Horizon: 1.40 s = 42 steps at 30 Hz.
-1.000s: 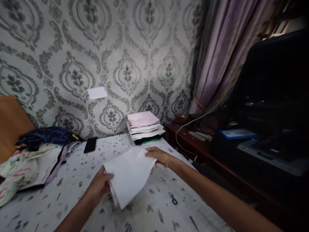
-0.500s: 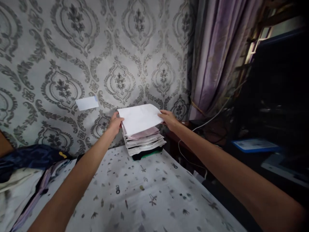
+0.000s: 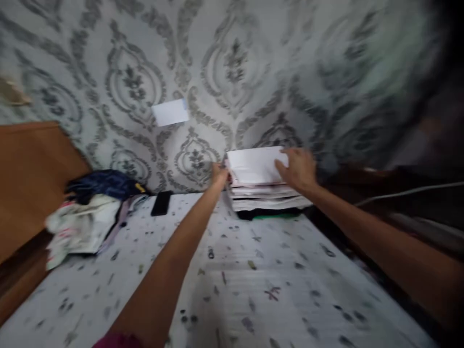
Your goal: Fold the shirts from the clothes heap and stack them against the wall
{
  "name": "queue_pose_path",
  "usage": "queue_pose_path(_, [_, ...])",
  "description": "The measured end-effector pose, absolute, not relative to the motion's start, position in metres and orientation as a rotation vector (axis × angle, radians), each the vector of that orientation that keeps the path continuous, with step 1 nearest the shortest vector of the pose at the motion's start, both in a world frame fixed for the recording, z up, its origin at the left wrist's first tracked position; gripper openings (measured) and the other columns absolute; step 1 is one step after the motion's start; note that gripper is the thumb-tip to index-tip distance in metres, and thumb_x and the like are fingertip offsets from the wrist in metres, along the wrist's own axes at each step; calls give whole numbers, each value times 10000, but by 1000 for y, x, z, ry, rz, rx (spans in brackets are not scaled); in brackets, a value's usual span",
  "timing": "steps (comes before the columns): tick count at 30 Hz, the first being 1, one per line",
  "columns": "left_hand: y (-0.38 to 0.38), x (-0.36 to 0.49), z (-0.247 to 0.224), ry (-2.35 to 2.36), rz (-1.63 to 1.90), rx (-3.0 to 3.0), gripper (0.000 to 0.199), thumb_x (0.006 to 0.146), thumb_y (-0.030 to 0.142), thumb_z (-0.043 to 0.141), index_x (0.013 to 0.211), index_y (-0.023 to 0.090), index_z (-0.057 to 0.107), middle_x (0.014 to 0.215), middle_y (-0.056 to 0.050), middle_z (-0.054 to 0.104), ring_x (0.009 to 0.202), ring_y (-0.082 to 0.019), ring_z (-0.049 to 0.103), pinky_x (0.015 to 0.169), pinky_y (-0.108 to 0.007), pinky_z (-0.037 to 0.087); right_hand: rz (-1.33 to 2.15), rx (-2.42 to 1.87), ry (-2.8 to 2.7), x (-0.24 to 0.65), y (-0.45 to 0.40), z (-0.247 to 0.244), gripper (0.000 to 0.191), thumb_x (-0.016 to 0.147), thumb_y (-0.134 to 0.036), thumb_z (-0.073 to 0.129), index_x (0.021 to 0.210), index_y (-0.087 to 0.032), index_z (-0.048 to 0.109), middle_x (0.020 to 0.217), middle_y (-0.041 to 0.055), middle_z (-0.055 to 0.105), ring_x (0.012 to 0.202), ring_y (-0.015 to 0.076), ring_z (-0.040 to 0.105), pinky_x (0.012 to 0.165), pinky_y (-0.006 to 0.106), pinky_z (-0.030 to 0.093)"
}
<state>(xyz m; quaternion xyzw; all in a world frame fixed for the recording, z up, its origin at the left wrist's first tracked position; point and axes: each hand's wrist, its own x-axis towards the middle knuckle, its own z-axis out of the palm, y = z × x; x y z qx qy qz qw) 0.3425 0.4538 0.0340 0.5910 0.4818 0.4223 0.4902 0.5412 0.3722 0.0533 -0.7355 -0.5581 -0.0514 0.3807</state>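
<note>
A folded white cloth (image 3: 253,166) lies flat on top of a stack of folded clothes (image 3: 268,202) by the wall. Pale layers make up most of the stack, with black and a strip of green at the bottom. My right hand (image 3: 300,169) rests at the white cloth's right end, thumb and fingers apart on its surface. Against the left edge of the stack is my left hand (image 3: 219,174); its fingers are partly hidden and blurred there.
The stack stands on a bed with a patterned white sheet (image 3: 232,290). To the left lie a black phone (image 3: 161,203) and a rumpled heap of clothes (image 3: 90,212) beside a brown wooden board (image 3: 36,179). A white card (image 3: 170,112) is on the wallpaper. A pale cable (image 3: 409,192) runs at right.
The white cloth, held at both ends before, now lies lower and level on the stack. My right hand has loosened its pinch. The view has turned left, bringing the phone into sight.
</note>
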Motion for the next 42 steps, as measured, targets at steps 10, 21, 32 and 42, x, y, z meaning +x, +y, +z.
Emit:
queue_pose_path(10, [359,157,-6,1624,935,1759,304,869,14,567,1080,233,586,1017,-68,669,895,-194,651,805,-322,526,-188,-1670,-1935,499,423,-16,402,964,-343,417,1302,-252,613,1450,143,561,1388,336,448,1102,612,310])
queue_pose_path(21, [365,-93,96,2601,646,2213,423,858,48,418,1249,132,557,1467,-254,389,1408,-426,238,1083,-604,218,-450,-1468,-1945,461,317,-26,381,933,-333,412,1149,-166,678,1405,198,564,1326,354,514,1059,529,440])
queue_pose_path(32, [314,-4,104,1936,1087,1745,186,949,144,432,955,160,617,944,-57,652,1006,-225,599,890,-389,519,640,-1317,-1846,355,234,-44,622,876,-522,575,1434,-262,485,1505,162,478,1194,311,630,865,441,593])
queue_pose_path(42, [172,3,36,567,153,1752,333,834,562,660,838,235,722,819,-55,722,771,-222,665,740,-328,538,1085,-1017,-1875,236,189,-59,241,746,-314,582,894,-224,748,907,67,751,914,293,690,875,412,530])
